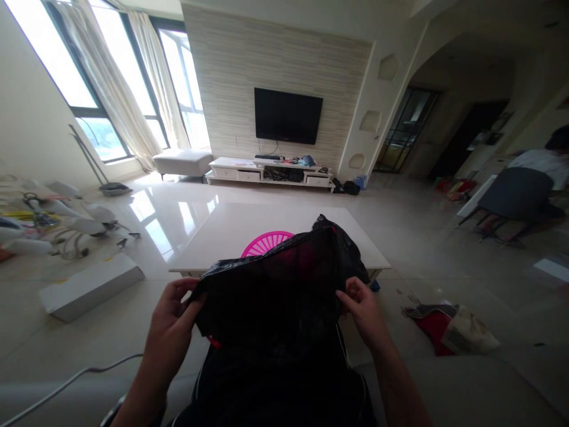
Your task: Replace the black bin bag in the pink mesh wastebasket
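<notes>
A black plastic bag [284,279] is stretched between my two hands above my lap, with small red bits showing near its edges. My left hand [173,314] pinches its left edge between thumb and fingers. On the other side, my right hand [360,305] grips the right edge, fingers curled. Behind the bag, a bright pink slotted plastic basket [267,242] rests on the white table [213,237]; the bag hides much of it.
Left of the table lies a long white box [93,290] on the floor. A red and beige cloth bag [448,329] lies at the right. Further back stand a TV cabinet [231,169] and a grey chair [518,190] with a person seated.
</notes>
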`<state>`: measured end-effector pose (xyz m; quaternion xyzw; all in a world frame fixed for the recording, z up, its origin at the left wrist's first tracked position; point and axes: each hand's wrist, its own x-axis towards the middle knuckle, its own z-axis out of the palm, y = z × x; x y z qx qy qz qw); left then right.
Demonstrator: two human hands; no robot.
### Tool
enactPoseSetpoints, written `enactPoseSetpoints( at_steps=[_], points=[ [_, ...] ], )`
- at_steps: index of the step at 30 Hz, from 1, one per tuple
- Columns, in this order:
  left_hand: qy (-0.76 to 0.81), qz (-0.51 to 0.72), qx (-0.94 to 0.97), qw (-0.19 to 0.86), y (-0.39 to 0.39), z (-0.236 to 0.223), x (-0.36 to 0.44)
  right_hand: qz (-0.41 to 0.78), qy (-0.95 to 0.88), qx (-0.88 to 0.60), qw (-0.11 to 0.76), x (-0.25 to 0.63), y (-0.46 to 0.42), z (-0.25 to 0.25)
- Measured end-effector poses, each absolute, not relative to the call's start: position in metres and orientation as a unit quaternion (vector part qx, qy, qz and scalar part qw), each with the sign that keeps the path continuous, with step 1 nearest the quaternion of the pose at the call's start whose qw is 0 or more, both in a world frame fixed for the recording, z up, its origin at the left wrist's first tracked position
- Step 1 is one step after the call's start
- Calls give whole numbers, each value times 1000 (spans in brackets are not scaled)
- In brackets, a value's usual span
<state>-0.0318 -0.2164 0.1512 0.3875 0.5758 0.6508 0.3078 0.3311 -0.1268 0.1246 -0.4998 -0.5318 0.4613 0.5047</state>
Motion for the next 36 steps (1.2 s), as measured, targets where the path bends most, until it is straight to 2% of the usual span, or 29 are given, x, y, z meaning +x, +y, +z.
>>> enactPoseSetpoints(
  at_steps=[4,7,9,12,15,18,21,24,30,36],
  points=[
    [551,673,353,344,-222,154,-31,327,-582,-528,525,334,-146,133],
    [546,681,348,343,-223,154,-27,333,-622,-517,485,335,-152,134],
    [582,640,367,342,-223,151,-24,347,-621,-516,477,337,-147,132],
    [630,540,438,346,-224,143,-22,314,-581,-540,523,342,-130,124],
    [615,516,491,338,-226,137,-24,305,-552,-557,541,350,-109,116],
    [592,529,470,385,-227,141,-25,337,-544,-541,546,356,-87,117],
    [546,600,406,422,-225,150,-24,354,-556,-501,561,357,-66,124],
    [509,669,363,402,-223,156,-22,349,-575,-501,545,355,-49,135],
    [483,701,341,399,-224,163,-22,240,-621,-505,549,353,-42,159],
    [474,729,323,374,-220,179,-27,307,-613,-483,544,361,-48,175]
  ],
)
